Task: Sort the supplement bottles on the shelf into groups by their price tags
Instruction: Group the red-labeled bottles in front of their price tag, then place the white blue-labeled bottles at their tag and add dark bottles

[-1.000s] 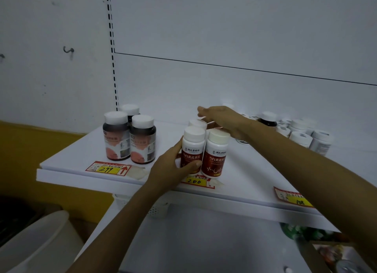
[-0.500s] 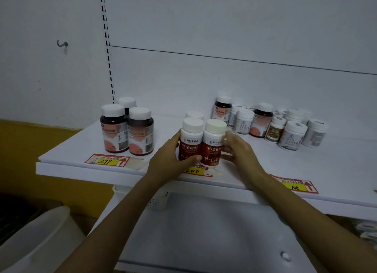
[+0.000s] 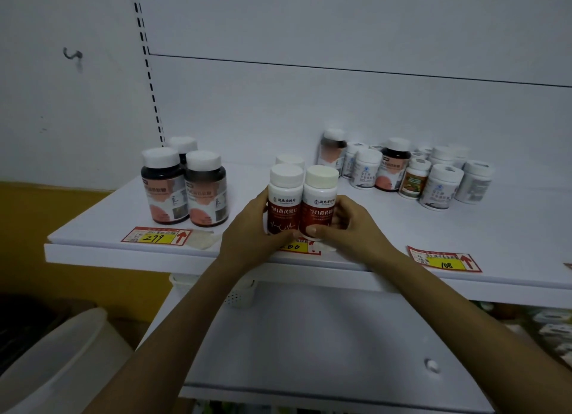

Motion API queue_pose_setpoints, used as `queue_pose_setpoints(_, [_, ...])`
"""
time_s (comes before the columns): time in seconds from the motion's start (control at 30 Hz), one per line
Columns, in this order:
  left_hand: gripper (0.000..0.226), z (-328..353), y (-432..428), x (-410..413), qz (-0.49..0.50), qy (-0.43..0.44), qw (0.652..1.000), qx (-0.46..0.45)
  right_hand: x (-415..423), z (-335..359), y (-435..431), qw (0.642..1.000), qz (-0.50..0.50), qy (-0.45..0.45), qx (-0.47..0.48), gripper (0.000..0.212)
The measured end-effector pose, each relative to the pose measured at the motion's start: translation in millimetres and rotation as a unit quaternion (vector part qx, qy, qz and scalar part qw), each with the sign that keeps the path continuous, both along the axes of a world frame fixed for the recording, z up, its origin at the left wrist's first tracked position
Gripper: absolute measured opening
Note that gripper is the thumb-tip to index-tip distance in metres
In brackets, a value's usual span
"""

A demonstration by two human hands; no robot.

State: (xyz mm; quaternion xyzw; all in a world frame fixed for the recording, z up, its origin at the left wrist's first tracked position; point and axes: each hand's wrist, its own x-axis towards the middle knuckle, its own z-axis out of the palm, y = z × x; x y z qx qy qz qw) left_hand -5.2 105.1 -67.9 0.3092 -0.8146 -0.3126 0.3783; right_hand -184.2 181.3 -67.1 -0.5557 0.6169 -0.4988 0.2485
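Red-label bottles (image 3: 301, 201) gripped by left hand (image 3: 250, 232), right hand (image 3: 346, 224).

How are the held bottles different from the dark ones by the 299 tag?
The held bottles are white with red labels; the dark bottles are brown with pink labels. Held bottles are slimmer, dark bottles fatter. The left hand and right hand grip the held bottles; the dark bottles stand untouched. All have pale caps.

A pair of bottles (image 3: 284, 209) stands on the shelf (image 3: 93, 227) between the left hand (image 3: 253, 229) and right hand (image 3: 351, 224), a third bottle (image 3: 289, 159) just behind. A group of three (image 3: 185, 190) stands left of the hands, a cluster (image 3: 433, 175) behind to their right.
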Motion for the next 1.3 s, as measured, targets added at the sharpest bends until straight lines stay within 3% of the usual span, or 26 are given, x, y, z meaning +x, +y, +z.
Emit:
queue_pose_setpoints(0.33, [0.079,-5.1,-6.5,-2.7,-0.013,0.010,1.000,-0.004,0.1,-1.1,-2.2,1.000,-0.014,0.011,0.001,0.059])
queue_pose_setpoints(0.5, [0.114,-11.6,-5.7,-6.7,0.074,-0.012,0.996,-0.038,2.4,-0.7,-1.1,0.999,-0.020,0.036,0.002,0.068])
queue_pose_setpoints(0.77, [0.104,-7.1,12.5,-6.4,0.159,0.010,0.975,-0.156,-1.4,15.1,7.1,1.000,-0.004,0.031,-0.003,0.075])
queue_pose_setpoints(0.9, [0.092,11.9,38.8,-20.3,0.182,0.033,0.945,-0.271,-17.1,32.6,11.6,0.999,0.001,0.049,-0.004,0.084])
queue_pose_setpoints(1.07, [0.077,35.9,68.4,-73.0,0.150,0.038,0.913,-0.376,-55.6,47.0,23.6,0.997,-0.008,0.070,-0.020,0.077])
queue_pose_setpoints(1.23, [0.077,36.8,87.7,-151.2,0.120,0.046,0.925,-0.358,-121.4,51.1,51.6,0.994,-0.062,0.089,-0.030,0.056])
queue_pose_setpoints(1.3, [0.078,30.1,95.3,-180.4,0.099,0.030,0.942,-0.319,-154.3,53.5,64.4,0.991,-0.109,0.040,-0.065,0.040])
